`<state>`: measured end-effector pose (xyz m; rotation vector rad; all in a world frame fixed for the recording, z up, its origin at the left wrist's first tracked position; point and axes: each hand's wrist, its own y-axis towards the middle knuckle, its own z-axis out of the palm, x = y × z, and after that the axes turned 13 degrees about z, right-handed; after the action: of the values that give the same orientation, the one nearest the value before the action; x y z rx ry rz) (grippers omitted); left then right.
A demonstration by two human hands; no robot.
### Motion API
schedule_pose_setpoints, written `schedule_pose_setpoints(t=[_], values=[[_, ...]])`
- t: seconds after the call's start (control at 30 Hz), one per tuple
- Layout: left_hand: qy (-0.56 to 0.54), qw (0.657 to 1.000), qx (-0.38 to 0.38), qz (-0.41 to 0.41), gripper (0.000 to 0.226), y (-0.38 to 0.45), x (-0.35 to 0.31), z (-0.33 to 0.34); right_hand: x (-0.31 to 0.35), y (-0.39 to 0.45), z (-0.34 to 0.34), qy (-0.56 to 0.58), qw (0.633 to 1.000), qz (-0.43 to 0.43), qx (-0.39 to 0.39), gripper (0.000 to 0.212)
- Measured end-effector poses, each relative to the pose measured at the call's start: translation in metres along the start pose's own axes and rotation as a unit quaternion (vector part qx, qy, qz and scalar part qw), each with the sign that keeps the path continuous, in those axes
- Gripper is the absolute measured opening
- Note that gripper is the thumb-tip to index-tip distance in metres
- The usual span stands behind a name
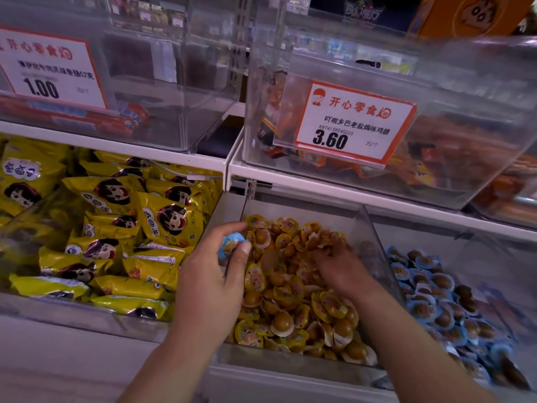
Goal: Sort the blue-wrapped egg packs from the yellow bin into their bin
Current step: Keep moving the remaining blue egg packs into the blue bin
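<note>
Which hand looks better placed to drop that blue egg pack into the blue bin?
Left hand: it already grips the blue egg pack. Right hand lies nearer the blue bin, but digs among yellow packs.

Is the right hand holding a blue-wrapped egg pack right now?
No: the left hand grips the blue-wrapped egg pack; the right hand digs among yellow-wrapped egg packs.
</note>
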<state>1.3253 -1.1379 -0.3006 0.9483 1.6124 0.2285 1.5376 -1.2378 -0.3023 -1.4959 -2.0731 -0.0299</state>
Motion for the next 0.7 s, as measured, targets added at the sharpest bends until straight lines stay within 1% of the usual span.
schedule_pose_setpoints(t=[0.07,0.1,0.17,0.23,0.3,0.37,0.43,0.53,0.63,0.7], values=[[0.007,1.000,-0.011,-0.009,0.021,-0.001,0.001,0.003,0.000,0.009,0.011,0.085,0.996,0.031,0.026,0.066],[0.006,1.000,-0.015,-0.013,0.022,-0.002,0.001,0.004,0.000,0.011,0.017,0.109,0.992,0.059,0.028,0.069],[-0.011,0.999,-0.022,-0.025,0.021,-0.003,0.001,0.005,-0.001,0.018,0.023,0.107,0.989,0.102,0.012,0.068],[-0.035,0.998,-0.030,-0.037,0.019,-0.003,0.001,0.006,-0.003,0.023,0.020,0.104,0.989,0.103,-0.002,0.063],[-0.039,0.998,-0.036,-0.044,0.020,-0.003,0.001,0.008,-0.008,0.027,0.017,0.166,0.979,0.121,0.004,0.061],[-0.039,0.997,-0.049,-0.055,0.020,-0.002,0.001,0.009,-0.013,0.025,0.018,0.263,0.949,0.164,0.052,0.065],[-0.039,0.995,-0.063,-0.063,0.018,-0.003,0.000,0.011,-0.014,0.022,0.025,0.350,0.907,0.190,0.138,0.064],[-0.035,0.994,-0.077,-0.070,0.018,-0.005,-0.003,0.015,-0.007,0.024,0.036,0.429,0.855,0.191,0.219,0.051],[-0.030,0.992,-0.091,-0.077,0.019,-0.007,-0.004,0.018,0.005,0.029,0.046,0.476,0.811,0.184,0.286,0.058],[-0.031,0.992,-0.094,-0.080,0.018,-0.006,-0.005,0.018,0.016,0.033,0.049,0.507,0.785,0.149,0.323,0.064]])
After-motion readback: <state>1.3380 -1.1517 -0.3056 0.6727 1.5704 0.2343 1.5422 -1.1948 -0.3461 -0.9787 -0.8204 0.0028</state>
